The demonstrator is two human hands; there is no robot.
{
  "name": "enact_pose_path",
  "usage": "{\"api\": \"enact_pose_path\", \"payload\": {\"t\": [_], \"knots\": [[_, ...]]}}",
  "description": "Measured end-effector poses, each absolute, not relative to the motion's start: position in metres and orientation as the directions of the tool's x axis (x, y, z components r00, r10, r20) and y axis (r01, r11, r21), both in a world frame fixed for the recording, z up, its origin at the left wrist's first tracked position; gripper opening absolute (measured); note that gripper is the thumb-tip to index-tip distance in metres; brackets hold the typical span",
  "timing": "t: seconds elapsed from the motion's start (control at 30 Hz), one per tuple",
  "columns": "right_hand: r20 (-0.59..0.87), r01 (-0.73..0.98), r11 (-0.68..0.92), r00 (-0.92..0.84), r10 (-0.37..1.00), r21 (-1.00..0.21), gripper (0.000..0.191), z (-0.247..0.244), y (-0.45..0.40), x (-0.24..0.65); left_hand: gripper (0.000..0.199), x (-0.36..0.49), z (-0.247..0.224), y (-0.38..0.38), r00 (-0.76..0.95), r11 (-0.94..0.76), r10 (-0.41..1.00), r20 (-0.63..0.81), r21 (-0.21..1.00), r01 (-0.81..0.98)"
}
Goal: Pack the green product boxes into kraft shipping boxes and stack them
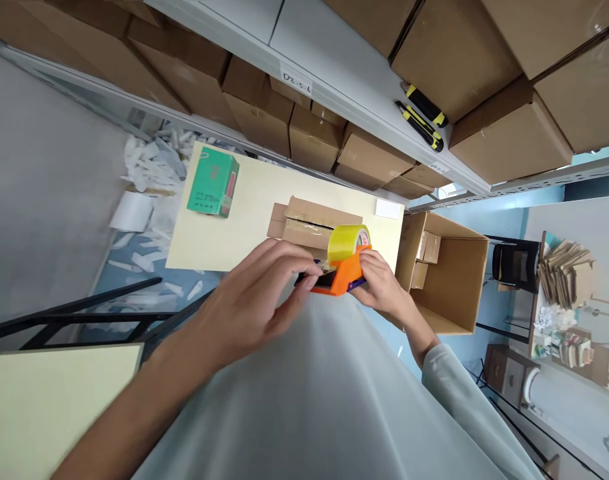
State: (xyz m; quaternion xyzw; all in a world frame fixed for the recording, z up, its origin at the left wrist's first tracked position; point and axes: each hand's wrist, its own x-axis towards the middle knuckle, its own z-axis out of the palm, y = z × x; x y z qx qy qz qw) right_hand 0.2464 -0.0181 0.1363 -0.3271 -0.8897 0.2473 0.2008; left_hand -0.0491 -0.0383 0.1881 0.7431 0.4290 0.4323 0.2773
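Observation:
An orange tape dispenser [340,279] with a roll of yellow tape [343,243] on it is held up in front of my body. My right hand [384,283] is wrapped round its orange frame on the right. From the left, my left hand [269,283] pinches the dispenser's dark front end between thumb and bent fingers. Whether a loose end of tape lies between those fingertips cannot be made out. Just beyond the dispenser, a brown cardboard box [317,220] with clear tape along its seam lies on the cream table [257,187], partly hidden by the roll.
A green box [211,181] stands at the table's left end, and a white label stack [388,209] at the right. An open carton [449,267] holding small boxes is beside the table. Two utility knives [420,125] lie on the shelf [334,73] above, among cartons.

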Motion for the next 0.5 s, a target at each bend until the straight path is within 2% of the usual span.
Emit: {"api": "enact_pose_path", "payload": {"t": [0.17,0.3,0.5], "knots": [[0.122,0.547,0.534,-0.616,0.779,-0.645,0.030,0.126,-0.018,0.235,0.025,-0.055,0.162,-0.032,0.181,-0.249,0.965,0.188,0.871,0.423],[-0.110,0.647,0.365,-0.573,0.812,-0.670,0.055,0.114,-0.014,0.223,0.033,-0.061,0.123,-0.028,0.115,-0.030,0.993,-0.017,0.919,0.393],[-0.464,0.776,0.171,-0.521,0.716,-0.607,0.058,0.129,0.006,0.214,0.031,-0.058,0.078,-0.024,-0.060,0.301,0.954,-0.295,0.930,0.210]]}}
